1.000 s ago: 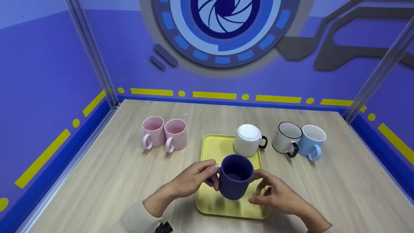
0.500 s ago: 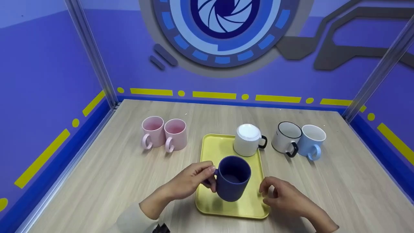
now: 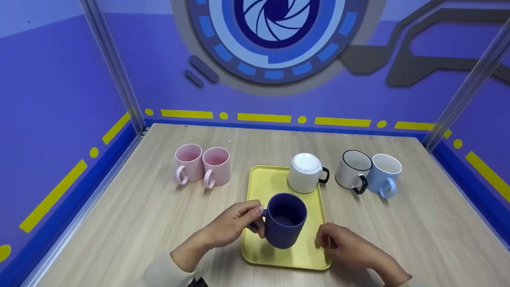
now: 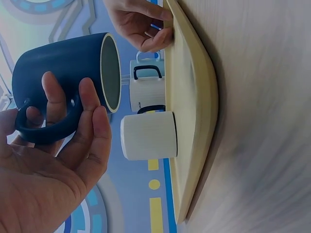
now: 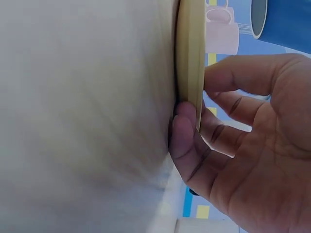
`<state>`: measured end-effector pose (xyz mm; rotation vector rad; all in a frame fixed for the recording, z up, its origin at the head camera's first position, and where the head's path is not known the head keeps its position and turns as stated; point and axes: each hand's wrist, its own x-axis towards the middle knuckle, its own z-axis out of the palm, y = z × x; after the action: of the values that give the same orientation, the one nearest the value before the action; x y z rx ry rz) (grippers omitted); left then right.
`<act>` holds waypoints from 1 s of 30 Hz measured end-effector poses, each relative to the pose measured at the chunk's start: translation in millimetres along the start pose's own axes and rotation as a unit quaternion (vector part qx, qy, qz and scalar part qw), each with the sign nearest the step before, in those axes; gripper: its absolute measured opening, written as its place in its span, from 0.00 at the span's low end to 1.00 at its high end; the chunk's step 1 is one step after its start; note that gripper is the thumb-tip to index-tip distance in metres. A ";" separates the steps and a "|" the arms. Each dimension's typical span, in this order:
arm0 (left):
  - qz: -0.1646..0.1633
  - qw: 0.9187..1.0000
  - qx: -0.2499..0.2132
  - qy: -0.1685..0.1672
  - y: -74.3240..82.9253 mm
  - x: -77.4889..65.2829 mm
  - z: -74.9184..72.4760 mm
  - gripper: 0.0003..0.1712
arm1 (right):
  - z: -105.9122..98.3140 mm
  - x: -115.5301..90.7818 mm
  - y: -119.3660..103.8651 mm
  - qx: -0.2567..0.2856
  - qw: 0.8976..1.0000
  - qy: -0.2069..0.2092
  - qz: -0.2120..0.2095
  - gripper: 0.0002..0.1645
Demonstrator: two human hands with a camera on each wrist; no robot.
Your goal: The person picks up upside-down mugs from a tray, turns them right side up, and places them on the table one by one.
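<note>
In the head view, a dark blue mug [image 3: 283, 229] is up off the yellow tray [image 3: 275, 257], its mouth facing up. My left hand [image 3: 235, 223] grips it by the handle on its left side; the left wrist view shows fingers curled at the handle [image 4: 48, 128] and the mug's underside [image 4: 111, 73]. At the tray's right edge, my right hand [image 3: 346, 245] pinches the rim, with fingers [image 5: 183, 133] curled against the outer wall in the right wrist view. A white mug [image 3: 305, 175] with a black handle stands upside down on the tray's back right part.
Two pink mugs [image 3: 189, 165] stand side by side at the back left of the wooden table [image 3: 159, 223]. Right of the tray are a white mug with a black rim [image 3: 350, 173] and a light blue mug [image 3: 378, 179], close together. A printed wall [image 3: 167, 87] closes the back.
My right hand has left the blue mug's right side and moved down to the tray's right rim. The blue mug has shifted slightly left and toward me in my left hand.
</note>
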<state>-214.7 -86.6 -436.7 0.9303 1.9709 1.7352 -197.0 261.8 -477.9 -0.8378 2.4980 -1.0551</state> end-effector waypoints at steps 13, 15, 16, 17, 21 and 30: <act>-0.012 1.000 -0.012 -0.008 -4.1 -5.5 -2.3 0.23 | 0.0 -0.7 4.2 0.042 0.999 -0.015 0.022 0.15; -0.016 1.000 -0.016 -0.008 -5.2 -8.5 -3.7 0.23 | -0.1 -0.8 4.3 0.047 0.998 -0.016 0.026 0.15; -0.017 1.000 -0.018 -0.006 -5.9 -10.4 -4.6 0.23 | 0.1 -0.7 4.4 0.048 0.998 -0.017 0.027 0.15; -0.019 1.000 -0.021 -0.004 -6.5 -12.5 -5.8 0.23 | 0.2 -0.7 4.5 0.050 0.998 -0.018 0.028 0.15; -0.024 0.999 -0.032 0.008 -8.5 -22.8 -11.3 0.23 | 0.1 -0.3 4.6 0.054 0.998 -0.022 0.039 0.14; -0.062 0.994 -0.043 0.078 -11.9 -46.8 -26.1 0.26 | -0.6 -0.5 5.2 0.056 0.997 -0.023 0.052 0.13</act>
<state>-200.8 -137.8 -450.6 0.6471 1.9861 1.8541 -199.0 265.3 -481.2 -0.6837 2.3909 -1.1159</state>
